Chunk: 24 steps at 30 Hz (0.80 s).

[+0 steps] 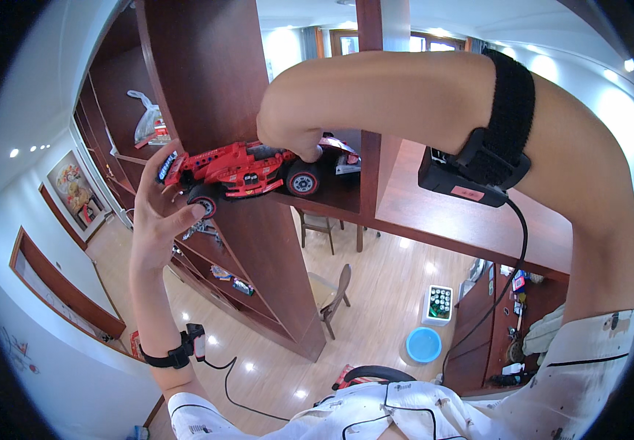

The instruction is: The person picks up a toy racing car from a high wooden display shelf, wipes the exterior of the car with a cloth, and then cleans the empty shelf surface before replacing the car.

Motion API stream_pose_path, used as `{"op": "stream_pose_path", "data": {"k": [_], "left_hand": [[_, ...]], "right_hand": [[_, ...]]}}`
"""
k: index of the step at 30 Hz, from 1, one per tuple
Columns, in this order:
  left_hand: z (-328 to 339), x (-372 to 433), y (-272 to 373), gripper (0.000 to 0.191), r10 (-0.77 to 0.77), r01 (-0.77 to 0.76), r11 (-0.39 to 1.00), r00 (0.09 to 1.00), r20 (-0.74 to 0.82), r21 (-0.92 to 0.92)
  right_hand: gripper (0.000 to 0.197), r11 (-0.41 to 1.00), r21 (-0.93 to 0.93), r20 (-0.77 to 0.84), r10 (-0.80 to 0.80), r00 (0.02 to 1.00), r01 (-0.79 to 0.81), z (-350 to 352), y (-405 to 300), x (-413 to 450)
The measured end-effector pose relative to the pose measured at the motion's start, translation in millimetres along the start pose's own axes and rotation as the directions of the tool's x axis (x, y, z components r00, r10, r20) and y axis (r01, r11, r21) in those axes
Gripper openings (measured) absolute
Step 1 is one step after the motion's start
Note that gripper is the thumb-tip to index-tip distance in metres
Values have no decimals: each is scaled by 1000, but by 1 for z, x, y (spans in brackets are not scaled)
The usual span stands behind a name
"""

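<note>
A red toy racing car [240, 170], built from bricks, rests at least partly on a dark wooden shelf [333, 195]. My left hand [157, 203] grips its left end, the thumb by a black wheel and the fingers behind the end wing. Over the car's other end, my right hand [289, 126] reaches down, wrist sharply bent. Its thumb touches the body beside the large rear wheel [302, 182]; its other fingers are hidden, so I cannot tell how firmly it holds.
A tall wooden panel [212, 71] stands behind the car. Shelves at left hold a plastic bag [149, 121] and a grey model [202, 231]. Below are a chair [331, 294], a blue basin [423, 345] and a white box [438, 304]. A black cable [523, 231] hangs from my right arm.
</note>
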State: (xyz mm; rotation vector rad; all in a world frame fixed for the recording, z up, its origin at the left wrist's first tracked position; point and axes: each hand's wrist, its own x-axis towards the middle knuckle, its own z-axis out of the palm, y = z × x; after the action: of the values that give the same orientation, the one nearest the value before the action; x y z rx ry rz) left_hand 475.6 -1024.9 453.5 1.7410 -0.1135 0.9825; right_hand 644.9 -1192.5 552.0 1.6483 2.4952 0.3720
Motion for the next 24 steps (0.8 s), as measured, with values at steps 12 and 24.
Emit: {"op": "stream_pose_path", "data": {"k": [12, 24], "left_hand": [[8, 22, -13, 75, -38, 37, 998, 999, 18, 43], [10, 56, -29, 73, -115, 108, 993, 982, 152, 56]], "right_hand": [[15, 1000, 3, -326, -28, 945, 31, -1, -9, -15], [10, 918, -382, -93, 79, 993, -109, -7, -7, 17]]}}
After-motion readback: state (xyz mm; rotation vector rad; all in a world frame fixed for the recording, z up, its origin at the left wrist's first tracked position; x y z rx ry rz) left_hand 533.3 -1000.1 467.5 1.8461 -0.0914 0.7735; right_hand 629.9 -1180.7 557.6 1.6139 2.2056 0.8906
